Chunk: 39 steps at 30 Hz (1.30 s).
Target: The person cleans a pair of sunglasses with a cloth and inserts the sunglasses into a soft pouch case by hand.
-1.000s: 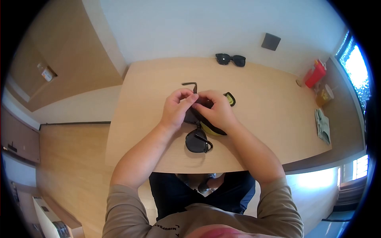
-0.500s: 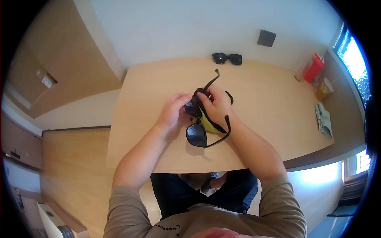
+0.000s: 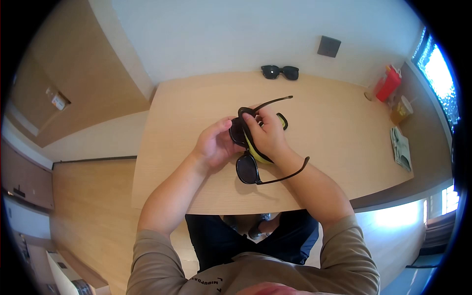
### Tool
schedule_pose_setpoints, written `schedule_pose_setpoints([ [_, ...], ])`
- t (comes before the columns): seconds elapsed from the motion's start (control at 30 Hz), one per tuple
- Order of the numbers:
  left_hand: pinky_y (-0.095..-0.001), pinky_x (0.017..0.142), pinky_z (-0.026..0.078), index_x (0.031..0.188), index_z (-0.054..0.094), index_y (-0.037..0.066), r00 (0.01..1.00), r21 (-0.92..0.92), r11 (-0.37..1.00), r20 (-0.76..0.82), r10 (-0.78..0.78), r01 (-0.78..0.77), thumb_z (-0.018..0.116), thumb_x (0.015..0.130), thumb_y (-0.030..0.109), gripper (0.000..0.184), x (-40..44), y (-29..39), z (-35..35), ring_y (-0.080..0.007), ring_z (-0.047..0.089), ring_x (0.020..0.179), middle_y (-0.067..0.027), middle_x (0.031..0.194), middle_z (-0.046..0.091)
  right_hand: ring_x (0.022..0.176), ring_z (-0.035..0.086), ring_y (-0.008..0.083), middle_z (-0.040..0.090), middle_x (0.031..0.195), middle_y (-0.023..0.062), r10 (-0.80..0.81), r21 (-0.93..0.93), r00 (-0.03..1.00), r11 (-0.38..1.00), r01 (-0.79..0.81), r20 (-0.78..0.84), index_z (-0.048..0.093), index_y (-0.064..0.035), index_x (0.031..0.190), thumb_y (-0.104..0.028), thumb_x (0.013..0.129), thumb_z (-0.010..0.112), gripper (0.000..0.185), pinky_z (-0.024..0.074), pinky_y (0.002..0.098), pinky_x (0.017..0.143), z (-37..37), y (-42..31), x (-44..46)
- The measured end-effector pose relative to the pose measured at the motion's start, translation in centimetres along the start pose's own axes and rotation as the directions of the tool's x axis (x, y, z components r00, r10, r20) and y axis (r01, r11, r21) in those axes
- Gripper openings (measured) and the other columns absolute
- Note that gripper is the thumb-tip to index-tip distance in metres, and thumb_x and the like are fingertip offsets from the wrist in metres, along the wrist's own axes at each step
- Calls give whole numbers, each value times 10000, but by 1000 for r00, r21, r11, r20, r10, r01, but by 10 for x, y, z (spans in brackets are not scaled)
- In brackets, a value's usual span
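Holding glasses point(image 3: 247, 169) up over the near middle of the table point(image 3: 182, 118), tipped on a slant. Turned a bit since half a second ago: with the far leg point(image 3: 273, 102) now pointing right, not up toward the wall. Swung more to the right at the near leg point(image 3: 280, 181) too, now out across the right forearm. Folded over a lens there a second ago, but not now. Likely done with unfolding, then, with both legs spread wide.

Just right of the lenses, close up against them, a yellow-green pouch point(image 3: 254, 152) with a black rim. Pinching that rim in the right hand point(image 3: 268, 135), thumb on top; cannot tell if pinching the glasses as well. Looser now at the left hand point(image 3: 215, 142), less curled than before, with thumb by the far lens and fingers partly hidden behind; cannot tell how tight.

Far off by the wall, dark shades point(image 3: 270, 72), left alone all along. Over at the right, going from near to far, a folded cloth point(image 3: 400, 150), a cup point(image 3: 401, 110) and a red box point(image 3: 388, 82), also not touched.
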<state>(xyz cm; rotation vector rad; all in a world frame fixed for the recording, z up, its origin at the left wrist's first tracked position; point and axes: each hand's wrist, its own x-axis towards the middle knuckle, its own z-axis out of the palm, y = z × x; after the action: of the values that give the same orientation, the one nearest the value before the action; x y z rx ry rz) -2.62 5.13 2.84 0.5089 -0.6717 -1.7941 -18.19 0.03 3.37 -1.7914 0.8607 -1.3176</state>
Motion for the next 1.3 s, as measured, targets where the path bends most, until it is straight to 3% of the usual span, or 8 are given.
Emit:
schedule_pose_setpoints([
  [0.1,-395,778,520,1226,534,32,999,-9,1000,-42,-8,7,473,899,319,440,0,1,3,-260,616,981,-129,1125,629,714,564,194,616,802,95,-22,-17,1000,1000,23,17,650,-10,919,-146,854,680,154,466,310,639,-2,0,2],
  [0.2,-404,762,525,1222,530,24,981,-48,998,196,-17,27,490,885,323,452,1,5,-6,-275,620,957,-145,1123,628,719,568,186,616,785,84,-37,-16,998,999,38,46,662,-12,899,-150,839,700,156,461,303,640,-3,6,2],
  [0.6,-425,817,550,1228,518,-45,992,1,997,97,-77,77,492,904,275,456,4,11,-9,-308,633,971,-188,1135,630,715,559,143,640,771,64,150,0,987,989,-150,56,683,1,901,-182,817,734,207,452,276,658,-12,-7,6],
  [0.7,-415,804,566,1226,517,-46,991,0,996,95,-90,90,484,919,275,445,3,13,-9,-324,648,942,-199,1124,633,682,561,115,638,754,47,61,29,998,998,-62,21,680,0,919,-194,815,741,229,452,258,618,-11,5,9],
  [0.8,-442,810,570,1127,571,-16,994,17,996,60,-92,91,501,913,262,357,5,13,-9,-295,657,914,-169,1045,659,637,562,91,636,746,33,289,232,957,931,-280,-3,676,-8,934,-199,819,745,233,446,238,562,-16,2,13],
  [0.9,-438,808,570,1096,578,-14,995,6,997,65,-75,75,498,917,265,341,7,10,-13,-329,663,887,-174,1027,659,615,568,75,637,747,25,182,257,981,953,-158,-71,669,-15,939,-197,834,737,220,447,227,527,-20,6,17],
  [1.07,-410,782,569,1113,571,-24,997,70,995,21,-77,76,487,926,276,363,8,9,-20,-359,666,861,-183,1015,660,771,598,74,678,850,26,155,495,966,868,-32,-208,664,21,912,-107,872,693,137,464,204,702,-33,-1,25],
  [1.3,-389,810,543,1135,570,-11,998,117,992,10,-54,52,471,953,330,399,9,6,-17,-327,654,877,-162,1022,659,745,588,68,673,834,19,71,432,955,900,64,-289,660,23,897,-63,862,693,99,464,211,675,-35,-4,23],
])
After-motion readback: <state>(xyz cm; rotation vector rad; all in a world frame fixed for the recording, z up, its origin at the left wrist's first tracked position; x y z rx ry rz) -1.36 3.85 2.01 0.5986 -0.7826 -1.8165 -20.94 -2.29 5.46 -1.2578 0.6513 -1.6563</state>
